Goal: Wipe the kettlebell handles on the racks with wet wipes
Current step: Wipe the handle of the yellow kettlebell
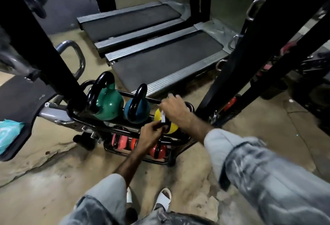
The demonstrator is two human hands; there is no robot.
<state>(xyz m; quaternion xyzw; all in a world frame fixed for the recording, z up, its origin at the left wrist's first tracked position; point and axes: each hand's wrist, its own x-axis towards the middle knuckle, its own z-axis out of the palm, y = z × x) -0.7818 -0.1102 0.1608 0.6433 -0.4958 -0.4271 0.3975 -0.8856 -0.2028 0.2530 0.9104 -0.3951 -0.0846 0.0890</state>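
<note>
Head view: both hands at the yellow kettlebell (172,128) on the rack (114,128).
Right hand (175,111) closed round a white wipe (162,117) over its handle (hidden); left hand (151,132) pinches just below.

kettlebells (125,105) on rack (114,126), treadmills (160,59) behind

Dim indoor light, source not visible. Glossy highlights on green kettlebell (109,102) and black handles. Right hand (175,111) and sleeve motion-blurred. Strong wide-angle bending of black uprights at edges; corners dark, left edge soft.
</note>
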